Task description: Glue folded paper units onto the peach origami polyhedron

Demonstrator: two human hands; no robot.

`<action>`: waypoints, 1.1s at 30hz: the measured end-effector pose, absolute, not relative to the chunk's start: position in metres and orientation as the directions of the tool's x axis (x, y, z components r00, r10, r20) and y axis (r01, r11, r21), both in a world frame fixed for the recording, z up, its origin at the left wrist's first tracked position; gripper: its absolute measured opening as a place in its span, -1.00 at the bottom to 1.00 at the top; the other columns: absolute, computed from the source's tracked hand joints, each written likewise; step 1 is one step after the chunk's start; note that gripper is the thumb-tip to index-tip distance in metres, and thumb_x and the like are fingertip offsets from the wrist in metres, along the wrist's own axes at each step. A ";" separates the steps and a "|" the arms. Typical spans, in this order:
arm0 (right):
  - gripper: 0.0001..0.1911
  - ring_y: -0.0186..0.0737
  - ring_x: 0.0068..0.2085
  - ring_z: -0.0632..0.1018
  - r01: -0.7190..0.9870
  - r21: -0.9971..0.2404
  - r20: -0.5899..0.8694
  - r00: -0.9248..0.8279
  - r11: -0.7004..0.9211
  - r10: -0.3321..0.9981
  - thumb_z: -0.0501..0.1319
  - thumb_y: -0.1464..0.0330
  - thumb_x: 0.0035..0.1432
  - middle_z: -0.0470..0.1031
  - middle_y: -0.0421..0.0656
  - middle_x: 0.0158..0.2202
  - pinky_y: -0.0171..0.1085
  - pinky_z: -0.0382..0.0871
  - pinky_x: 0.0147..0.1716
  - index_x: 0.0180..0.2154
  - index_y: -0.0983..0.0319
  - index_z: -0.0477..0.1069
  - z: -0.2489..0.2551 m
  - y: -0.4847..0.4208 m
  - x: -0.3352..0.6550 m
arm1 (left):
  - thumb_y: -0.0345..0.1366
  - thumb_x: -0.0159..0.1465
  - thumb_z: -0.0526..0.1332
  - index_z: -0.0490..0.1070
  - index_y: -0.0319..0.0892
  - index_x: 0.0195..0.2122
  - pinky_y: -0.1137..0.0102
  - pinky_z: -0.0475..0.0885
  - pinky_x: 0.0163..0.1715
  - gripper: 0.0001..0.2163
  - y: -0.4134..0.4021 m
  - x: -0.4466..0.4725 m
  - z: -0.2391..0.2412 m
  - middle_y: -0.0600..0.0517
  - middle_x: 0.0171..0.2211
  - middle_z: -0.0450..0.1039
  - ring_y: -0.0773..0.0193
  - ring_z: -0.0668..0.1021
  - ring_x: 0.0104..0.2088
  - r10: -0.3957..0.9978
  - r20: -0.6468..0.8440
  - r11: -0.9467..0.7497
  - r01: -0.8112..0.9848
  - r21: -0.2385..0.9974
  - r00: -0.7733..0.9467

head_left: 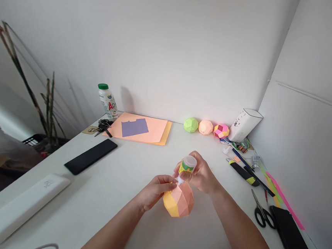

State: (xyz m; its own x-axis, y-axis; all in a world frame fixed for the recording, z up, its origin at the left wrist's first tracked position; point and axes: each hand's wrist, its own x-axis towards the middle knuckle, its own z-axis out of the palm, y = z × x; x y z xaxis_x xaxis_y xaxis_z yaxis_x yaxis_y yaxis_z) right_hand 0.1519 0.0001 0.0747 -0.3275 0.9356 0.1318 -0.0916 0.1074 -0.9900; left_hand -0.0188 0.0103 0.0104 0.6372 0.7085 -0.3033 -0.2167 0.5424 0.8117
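Two forearms [117,230] slant inward over the worktop [95,196]; the left hand [156,190] pinches the upper edge of a paper ball [178,203], the right hand [202,176] grips a glue bottle [188,165] nozzle-down

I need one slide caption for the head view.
Right hand holds a bottle nozzle-down at a peach-and-yellow paper polyhedron held by the left hand; three faceted balls stand behind.

I see a faceted yellow-and-peach ball [180,202], below centre. The glue bottle [188,164] tilts upside down over it, tip perhaps touching.
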 end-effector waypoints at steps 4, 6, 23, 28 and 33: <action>-0.60 -0.15 -0.29 0.56 -0.048 -0.995 0.100 -0.362 0.088 0.927 0.39 0.28 -0.05 0.52 -0.19 -0.37 -0.18 0.38 -0.34 -0.35 0.16 0.15 0.076 -0.001 0.154 | -0.26 0.03 0.37 0.47 -0.25 -0.51 0.42 0.23 -0.38 -0.84 0.012 -0.020 0.008 0.04 -0.52 0.43 0.33 0.42 -0.46 0.707 -0.288 0.536 -0.225 0.814 0.646; -0.61 -0.15 -0.29 0.56 -0.054 -0.995 0.102 -0.369 0.088 0.924 0.39 0.28 -0.04 0.51 -0.20 -0.38 -0.18 0.38 -0.34 -0.35 0.16 0.16 0.076 -0.001 0.154 | -0.26 0.03 0.36 0.47 -0.25 -0.51 0.42 0.23 -0.39 -0.84 0.012 -0.020 0.008 0.05 -0.52 0.43 0.34 0.41 -0.47 0.708 -0.285 0.536 -0.228 0.813 0.646; -0.73 -0.13 -0.40 0.60 -0.250 -0.948 -0.123 -0.278 -0.195 0.953 0.29 0.22 0.08 0.54 -0.18 -0.38 -0.10 0.42 -0.29 -0.29 0.20 0.26 0.070 0.014 0.160 | -0.27 0.01 0.37 0.52 -0.25 -0.46 0.41 0.25 -0.34 -0.85 0.012 -0.021 0.008 0.02 -0.49 0.47 0.30 0.44 -0.43 0.688 -0.273 0.543 -0.227 0.808 0.672; -0.73 -0.10 -0.39 0.61 -0.303 -0.917 -0.169 -0.294 -0.259 0.941 0.30 0.21 0.06 0.54 -0.16 -0.40 -0.07 0.43 -0.29 -0.30 0.22 0.30 0.060 0.021 0.160 | -0.27 0.01 0.38 0.52 -0.25 -0.45 0.42 0.24 -0.34 -0.84 0.011 -0.021 0.007 0.02 -0.48 0.47 0.31 0.44 -0.43 0.690 -0.272 0.548 -0.240 0.801 0.671; -0.74 -0.11 -0.36 0.61 -0.368 -0.902 -0.138 -0.252 -0.227 0.958 0.31 0.21 0.06 0.54 -0.16 -0.38 -0.08 0.42 -0.26 -0.32 0.21 0.31 0.054 0.025 0.160 | -0.28 0.01 0.38 0.52 -0.25 -0.45 0.43 0.24 -0.35 -0.85 0.012 -0.022 0.006 0.04 -0.51 0.46 0.34 0.43 -0.44 0.686 -0.281 0.560 -0.242 0.792 0.671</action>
State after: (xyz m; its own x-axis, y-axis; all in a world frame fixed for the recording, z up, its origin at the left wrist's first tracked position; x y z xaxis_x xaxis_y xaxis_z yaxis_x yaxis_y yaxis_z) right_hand 0.1595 0.0247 0.0543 -0.2524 0.9577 -0.1381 -0.3676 -0.2270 -0.9019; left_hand -0.0216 0.0118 0.0058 0.6709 0.6865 -0.2805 -0.2419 0.5602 0.7923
